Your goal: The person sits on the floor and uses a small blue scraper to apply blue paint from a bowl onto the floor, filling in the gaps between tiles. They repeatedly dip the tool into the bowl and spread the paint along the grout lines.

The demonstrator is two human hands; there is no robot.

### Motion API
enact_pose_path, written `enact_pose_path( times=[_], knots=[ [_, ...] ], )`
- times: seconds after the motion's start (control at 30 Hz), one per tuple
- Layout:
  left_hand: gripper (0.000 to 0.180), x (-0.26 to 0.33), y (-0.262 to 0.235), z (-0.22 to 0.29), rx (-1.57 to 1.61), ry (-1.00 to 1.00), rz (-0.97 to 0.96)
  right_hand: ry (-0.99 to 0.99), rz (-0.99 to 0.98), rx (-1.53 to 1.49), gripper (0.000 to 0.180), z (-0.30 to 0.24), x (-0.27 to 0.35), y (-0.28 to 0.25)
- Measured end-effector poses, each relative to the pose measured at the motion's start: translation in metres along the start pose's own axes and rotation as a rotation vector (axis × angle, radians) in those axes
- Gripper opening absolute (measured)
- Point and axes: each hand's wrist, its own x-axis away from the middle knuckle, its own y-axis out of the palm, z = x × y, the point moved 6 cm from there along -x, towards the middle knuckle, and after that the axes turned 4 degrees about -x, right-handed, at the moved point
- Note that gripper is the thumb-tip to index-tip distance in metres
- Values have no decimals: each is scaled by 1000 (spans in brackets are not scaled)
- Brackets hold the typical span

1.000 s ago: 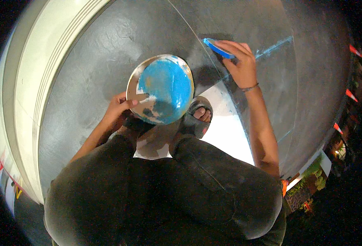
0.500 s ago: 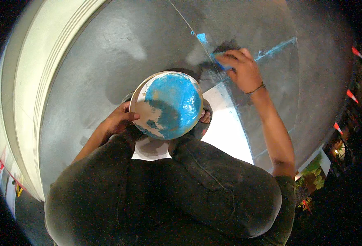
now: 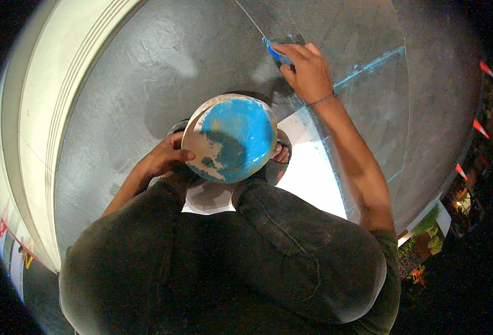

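My left hand (image 3: 165,157) grips the left rim of a round, pale bowl (image 3: 189,146), its thumb over the edge. Wet blue paint or paste (image 3: 243,131) coats much of the bowl's inside, with bare beige patches at the lower left. Out ahead, my right hand (image 3: 308,70) pinches a small blue flat piece (image 3: 273,51) against the grey floor. That piece meets the end of a thin pale line (image 3: 251,19) in the floor; its exact kind is partly hidden by my fingers.
A blue streak (image 3: 369,67) crosses the grey floor (image 3: 129,111) to the right. Beside my sandalled foot (image 3: 281,153) lies a bright white patch (image 3: 313,173) with blue edges. A cream curved wall (image 3: 40,111) rises at left. Orange cones (image 3: 481,128) stand far right.
My right hand has moved forward and left along the floor line with the blue piece. A blue patch seen there before is now covered or wiped. The bowl has shifted slightly.
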Motion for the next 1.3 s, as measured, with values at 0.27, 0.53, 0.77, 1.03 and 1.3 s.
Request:
enact_pose_path(
  times=[0.27,0.53,0.77,1.03,1.3],
  knots=[
    [54,1,3,2,19,44,-18,-74,-54,190,56,19,53,4],
    [50,2,9,3,-4,93,-33,-81,-145,12,53,25,53,-36],
    [50,1,6,1,28,78,-52,-240,-52,23,49,-1,-45,-8],
    [51,-4,0,-6,42,84,-29,-332,-242,73,49,16,-4,-9],
    [51,-1,1,-3,-5,61,-16,-143,-267,-65,53,27,40,-26]
  ],
)
